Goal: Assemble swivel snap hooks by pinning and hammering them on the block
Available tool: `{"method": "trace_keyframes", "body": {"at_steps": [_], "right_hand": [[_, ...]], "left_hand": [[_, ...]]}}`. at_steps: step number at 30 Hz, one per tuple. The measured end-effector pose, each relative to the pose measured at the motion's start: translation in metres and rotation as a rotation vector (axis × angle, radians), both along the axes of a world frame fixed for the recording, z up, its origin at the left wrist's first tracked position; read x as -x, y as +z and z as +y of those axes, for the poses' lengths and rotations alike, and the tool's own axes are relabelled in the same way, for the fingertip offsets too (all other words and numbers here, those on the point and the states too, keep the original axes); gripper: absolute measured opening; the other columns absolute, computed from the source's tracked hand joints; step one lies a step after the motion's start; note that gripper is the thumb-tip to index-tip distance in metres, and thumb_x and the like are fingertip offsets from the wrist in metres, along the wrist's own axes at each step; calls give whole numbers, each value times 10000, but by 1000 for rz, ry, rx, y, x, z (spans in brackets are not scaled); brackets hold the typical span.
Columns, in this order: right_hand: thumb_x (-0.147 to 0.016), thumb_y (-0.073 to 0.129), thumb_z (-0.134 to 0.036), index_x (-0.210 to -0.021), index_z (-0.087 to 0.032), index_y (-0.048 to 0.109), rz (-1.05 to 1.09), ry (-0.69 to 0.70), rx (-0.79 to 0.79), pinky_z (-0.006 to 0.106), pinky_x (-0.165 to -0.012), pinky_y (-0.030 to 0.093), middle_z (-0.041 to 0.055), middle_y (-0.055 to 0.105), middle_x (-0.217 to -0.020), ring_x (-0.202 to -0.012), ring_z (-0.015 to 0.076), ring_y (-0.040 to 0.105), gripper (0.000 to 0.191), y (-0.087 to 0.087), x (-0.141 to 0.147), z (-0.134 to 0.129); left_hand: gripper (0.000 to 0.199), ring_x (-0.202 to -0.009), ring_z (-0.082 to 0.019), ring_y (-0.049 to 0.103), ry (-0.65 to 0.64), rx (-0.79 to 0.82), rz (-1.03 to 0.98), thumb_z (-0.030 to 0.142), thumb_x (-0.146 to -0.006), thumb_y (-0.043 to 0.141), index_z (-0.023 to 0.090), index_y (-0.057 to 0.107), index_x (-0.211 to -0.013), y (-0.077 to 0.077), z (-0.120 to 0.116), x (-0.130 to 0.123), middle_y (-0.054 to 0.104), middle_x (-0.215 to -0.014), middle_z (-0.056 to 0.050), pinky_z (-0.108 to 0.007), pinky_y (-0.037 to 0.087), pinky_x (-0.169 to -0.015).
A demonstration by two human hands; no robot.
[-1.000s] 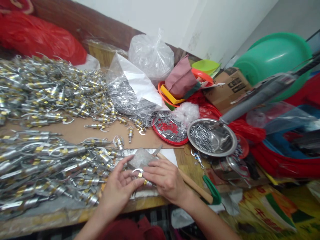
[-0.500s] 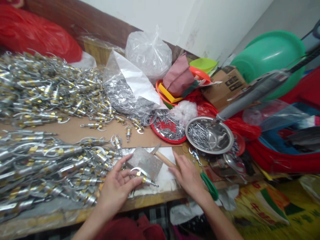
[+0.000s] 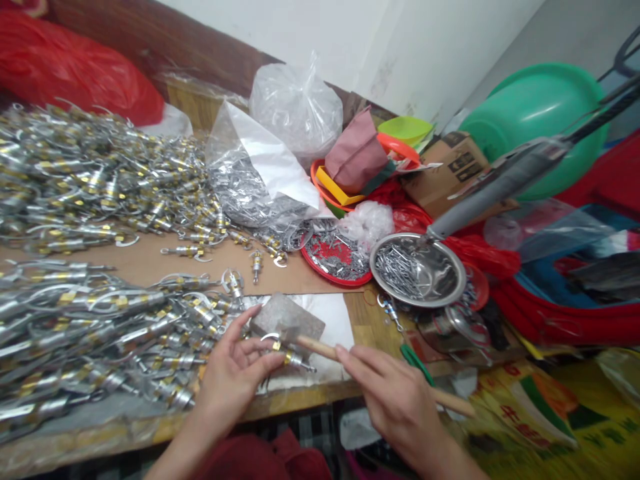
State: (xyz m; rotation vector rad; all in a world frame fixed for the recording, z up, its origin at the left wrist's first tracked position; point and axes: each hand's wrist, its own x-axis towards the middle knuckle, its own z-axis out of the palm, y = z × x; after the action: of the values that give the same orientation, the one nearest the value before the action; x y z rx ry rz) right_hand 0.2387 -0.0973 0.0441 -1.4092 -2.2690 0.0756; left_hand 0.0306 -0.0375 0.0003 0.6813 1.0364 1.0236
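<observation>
A metal fitting [image 3: 295, 359] with a curved white piece and a yellow part is held by my left hand [image 3: 235, 373] at the front edge of a grey metal block [image 3: 295, 319]. My right hand [image 3: 395, 393] is closed round the wooden handle of a hammer [image 3: 323, 348]. The hammer's blurred head is over the block's front part, right by the fitting. Under the block lies white paper [image 3: 341, 320].
Many fittings [image 3: 110, 173] are heaped at the left. Behind the block are a red tray [image 3: 333, 252] of small metal parts and a steel bowl [image 3: 440, 267] of pins. Green-handled scissors [image 3: 416, 362] lie at the right edge.
My right hand has taken hold of the hammer's handle, and the hammer has swung from behind the block towards the fitting. My left hand has hardly moved.
</observation>
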Motion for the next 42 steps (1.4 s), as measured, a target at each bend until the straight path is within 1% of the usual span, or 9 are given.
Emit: {"method": "trace_keyframes", "body": {"at_steps": [10,14,17,20,24,29,32,37,42], "right_hand": [[-817,432,-98,-1215,-300,468,164,-107,74,258,-699,509,40,632,-957,-840,157,612,448,-32,-11,-9],[-807,497,-198,-1164,-210,532,284,-290,139,257,-702,508,57,638,-915,-825,161,616,358,-48,-25,13],[-807,508,-241,-1078,-184,597,177,-308,274,244,-672,511,46,661,-857,-779,154,628,291,-51,-28,39],[-839,467,-248,-987,-193,644,12,-303,248,227,-734,489,36,663,-890,-832,140,615,237,-46,-26,77],[-875,367,-149,-1077,-176,584,-97,-390,170,282,-916,386,69,574,-1129,-1057,159,512,298,-39,-29,146],[-829,501,-170,-916,-151,618,-242,-390,272,335,-818,442,73,623,-950,-920,185,569,147,-46,-33,203],[-848,493,-268,-976,-141,567,-269,-399,269,356,-779,459,60,584,-996,-885,164,567,194,-53,-35,208],[-834,466,-153,-883,-144,654,-154,-436,145,300,-782,428,89,631,-887,-878,188,572,194,-52,-45,196],[-831,413,-96,-919,-149,650,23,-367,25,271,-780,437,84,625,-930,-881,166,571,258,-35,-23,157]], "left_hand": [[894,-549,-134,635,51,9,42,199,-484,771,196,327,-1260,0,-2,-2,652,-573,48,-232,527,-576],[435,-615,-175,649,4,-18,199,249,-488,765,176,618,-890,2,-1,0,684,-606,-1,-267,522,-613],[132,-601,-207,640,-55,-96,456,300,-526,733,194,681,-584,4,-1,3,699,-593,-31,-294,504,-605],[70,-692,-234,632,-40,-287,634,313,-551,714,245,715,-566,4,-1,7,701,-704,-40,-312,486,-649],[41,-800,-236,605,9,-579,721,291,-587,693,258,717,-587,1,0,9,642,-827,-53,-298,457,-710],[47,-694,-192,609,-47,-677,754,263,-626,668,241,708,-616,-1,4,7,625,-714,-33,-263,462,-633],[88,-658,-167,617,-129,-681,750,244,-665,633,226,719,-672,-2,6,9,641,-686,-29,-238,466,-603],[143,-669,-147,619,-219,-743,736,231,-702,604,200,721,-778,-2,7,13,651,-707,-33,-209,470,-604],[216,-652,-143,616,-143,-670,746,254,-666,645,189,698,-865,-4,6,11,653,-691,-10,-212,476,-618]]}}
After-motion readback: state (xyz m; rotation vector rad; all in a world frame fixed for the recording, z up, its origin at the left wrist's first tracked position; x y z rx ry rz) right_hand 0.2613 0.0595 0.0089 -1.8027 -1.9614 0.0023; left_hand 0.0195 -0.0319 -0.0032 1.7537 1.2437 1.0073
